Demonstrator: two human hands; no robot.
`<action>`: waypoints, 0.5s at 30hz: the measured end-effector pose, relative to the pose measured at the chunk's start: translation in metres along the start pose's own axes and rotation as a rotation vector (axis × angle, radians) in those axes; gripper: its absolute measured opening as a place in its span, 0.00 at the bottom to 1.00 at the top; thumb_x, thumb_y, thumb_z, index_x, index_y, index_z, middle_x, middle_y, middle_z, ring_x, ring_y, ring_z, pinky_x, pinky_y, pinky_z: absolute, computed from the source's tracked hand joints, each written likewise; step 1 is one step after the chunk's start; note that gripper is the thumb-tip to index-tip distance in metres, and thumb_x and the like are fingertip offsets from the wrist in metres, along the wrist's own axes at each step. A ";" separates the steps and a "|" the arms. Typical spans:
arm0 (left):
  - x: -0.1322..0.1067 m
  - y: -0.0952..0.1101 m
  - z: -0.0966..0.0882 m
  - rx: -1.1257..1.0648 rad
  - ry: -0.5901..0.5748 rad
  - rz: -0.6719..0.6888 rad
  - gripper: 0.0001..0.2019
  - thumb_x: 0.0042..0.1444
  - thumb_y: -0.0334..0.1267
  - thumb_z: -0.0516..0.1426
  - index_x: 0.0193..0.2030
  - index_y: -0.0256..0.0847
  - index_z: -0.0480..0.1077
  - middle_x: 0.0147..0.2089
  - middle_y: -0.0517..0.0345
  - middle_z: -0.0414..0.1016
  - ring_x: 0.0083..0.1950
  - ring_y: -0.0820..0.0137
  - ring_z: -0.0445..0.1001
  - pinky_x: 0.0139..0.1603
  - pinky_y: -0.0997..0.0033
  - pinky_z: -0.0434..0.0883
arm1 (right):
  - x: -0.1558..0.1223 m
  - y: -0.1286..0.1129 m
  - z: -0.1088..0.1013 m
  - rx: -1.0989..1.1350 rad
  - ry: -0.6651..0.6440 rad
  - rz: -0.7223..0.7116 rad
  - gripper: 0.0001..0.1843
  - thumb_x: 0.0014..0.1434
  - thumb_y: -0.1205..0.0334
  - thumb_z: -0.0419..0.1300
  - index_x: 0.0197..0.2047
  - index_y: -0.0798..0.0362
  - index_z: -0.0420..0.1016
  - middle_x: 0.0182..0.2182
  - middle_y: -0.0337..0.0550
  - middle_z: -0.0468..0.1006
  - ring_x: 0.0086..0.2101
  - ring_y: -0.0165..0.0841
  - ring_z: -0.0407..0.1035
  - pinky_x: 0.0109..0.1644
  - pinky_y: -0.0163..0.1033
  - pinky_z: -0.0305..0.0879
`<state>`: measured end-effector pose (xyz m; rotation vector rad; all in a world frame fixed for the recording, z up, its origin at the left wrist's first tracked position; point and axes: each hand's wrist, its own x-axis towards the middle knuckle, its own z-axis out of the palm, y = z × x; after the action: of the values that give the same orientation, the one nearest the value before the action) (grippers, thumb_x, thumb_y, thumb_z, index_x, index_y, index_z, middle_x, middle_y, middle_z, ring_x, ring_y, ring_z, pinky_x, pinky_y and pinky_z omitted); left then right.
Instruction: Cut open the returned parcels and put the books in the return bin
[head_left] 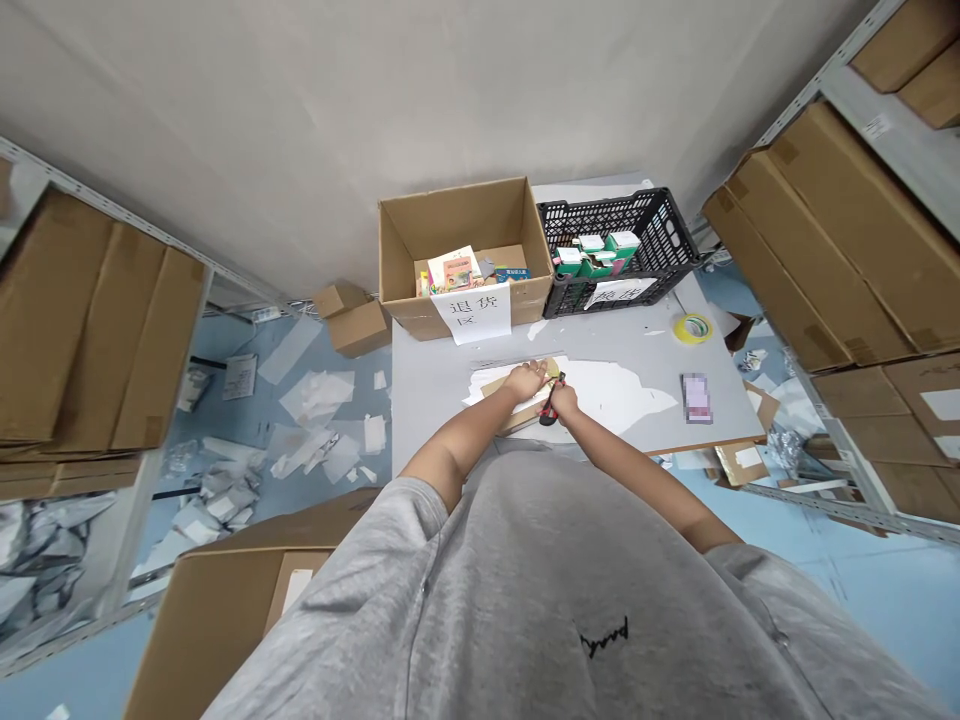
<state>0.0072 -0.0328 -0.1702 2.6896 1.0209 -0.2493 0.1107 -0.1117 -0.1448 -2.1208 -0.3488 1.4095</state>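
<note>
In the head view, my left hand (527,381) holds down a small flat cardboard packet (517,421) on the table, its fingers curled over the top. My right hand (564,398) is closed around a red-and-black utility knife (550,409), close to the right side of my left hand. The knife's upper end lies against the packet's far right part. Its blade is too small to make out. White torn paper (615,388) spreads under and around the packet. Part of the packet is covered by my hands.
Behind stand a cardboard box (397,245) holding books and a black crate (667,270) with green-and-white packs. Yellow tape (692,328) and a blurred pinkish item (697,398) lie right on the grey table (427,385). Loaded shelves flank both sides. Paper scraps (319,395) litter the floor.
</note>
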 end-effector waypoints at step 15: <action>0.005 -0.005 0.001 -0.026 -0.034 -0.023 0.26 0.77 0.47 0.44 0.72 0.30 0.59 0.61 0.33 0.73 0.60 0.57 0.77 0.57 0.60 0.72 | -0.007 -0.014 0.004 -0.193 0.023 -0.050 0.23 0.78 0.61 0.38 0.64 0.61 0.66 0.32 0.51 0.83 0.25 0.35 0.81 0.28 0.34 0.76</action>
<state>0.0073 -0.0260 -0.1737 2.6432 1.0381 -0.2828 0.1050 -0.1029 -0.1325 -2.2632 -0.5447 1.3690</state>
